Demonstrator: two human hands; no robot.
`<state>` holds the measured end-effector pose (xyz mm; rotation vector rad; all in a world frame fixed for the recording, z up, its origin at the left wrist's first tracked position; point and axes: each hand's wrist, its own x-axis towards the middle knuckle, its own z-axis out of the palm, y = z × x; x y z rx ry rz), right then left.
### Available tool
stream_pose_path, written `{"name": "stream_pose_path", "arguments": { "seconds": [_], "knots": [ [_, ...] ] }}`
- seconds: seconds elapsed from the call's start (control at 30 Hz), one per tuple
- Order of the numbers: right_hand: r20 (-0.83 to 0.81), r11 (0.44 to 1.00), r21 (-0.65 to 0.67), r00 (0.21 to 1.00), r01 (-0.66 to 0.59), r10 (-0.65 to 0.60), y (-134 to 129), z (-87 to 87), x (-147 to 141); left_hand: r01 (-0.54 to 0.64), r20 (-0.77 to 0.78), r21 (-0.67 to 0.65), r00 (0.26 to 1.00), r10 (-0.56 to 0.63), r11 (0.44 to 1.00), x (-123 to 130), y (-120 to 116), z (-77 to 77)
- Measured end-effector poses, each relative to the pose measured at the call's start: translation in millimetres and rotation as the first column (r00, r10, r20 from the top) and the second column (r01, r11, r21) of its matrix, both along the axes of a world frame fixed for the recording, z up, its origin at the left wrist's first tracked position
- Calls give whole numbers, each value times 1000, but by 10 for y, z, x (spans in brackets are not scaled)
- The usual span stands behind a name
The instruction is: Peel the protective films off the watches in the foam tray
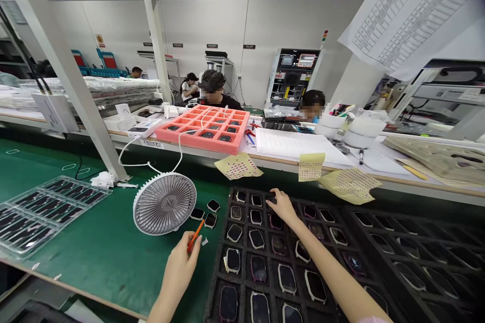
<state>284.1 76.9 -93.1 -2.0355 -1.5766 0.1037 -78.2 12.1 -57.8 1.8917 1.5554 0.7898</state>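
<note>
My left hand (181,263) is closed around a thin orange stick-like tool (196,236), its tip pointing up and away over the green mat. At the back row of a black foam tray (243,245), my right hand (283,208) has thumb and fingers around the edges of a dark smartwatch case (272,201), partly hidden by the fingers. Strapless smartwatch cases, some silver and some dark, fill the tray's compartments, such as one silver-framed case (287,278). Three more cases lie loose on the mat, one of them a silver case (210,220) beyond the orange tool.
A white fan (165,204) stands left of the loose cases. Clear trays of dark parts (45,212) lie far left. A second black tray (420,247) adjoins on the right. The shelf above bears a pink foam tray (200,142) and papers (295,144). Co-workers sit beyond.
</note>
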Motion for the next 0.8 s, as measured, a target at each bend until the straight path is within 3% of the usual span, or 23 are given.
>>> {"name": "stream_pose_path", "arguments": {
  "seconds": [0.2, 0.37, 0.5, 0.63, 0.67, 0.73, 0.8],
  "knots": [
    [-312, 994, 99, 947, -46, 75, 3, 38, 52, 64, 58, 0, 996, -64, 998, 99, -57, 60],
    [-619, 979, 194, 767, -59, 169, -51, 220, -72, 119, 115, -12, 986, -117, 993, 197, -123, 149],
    [-822, 961, 244, 498, -132, 277, -201, 436, -409, 252, 288, -85, 933, -218, 964, 332, -185, 260],
    [-916, 944, 260, 258, -203, 307, -394, 639, -856, 435, 516, -157, 802, -302, 887, 553, -214, 371],
    [-939, 940, 260, 167, -221, 299, -441, 683, -959, 464, 551, -171, 776, -306, 869, 608, -213, 391],
    [-962, 929, 270, -101, -253, 252, -528, 760, -1131, 490, 592, -189, 748, -300, 851, 695, -203, 419],
    [-936, 918, 285, -288, -275, 204, -600, 820, -1254, 494, 615, -197, 735, -286, 847, 748, -189, 431]
  ]
}}
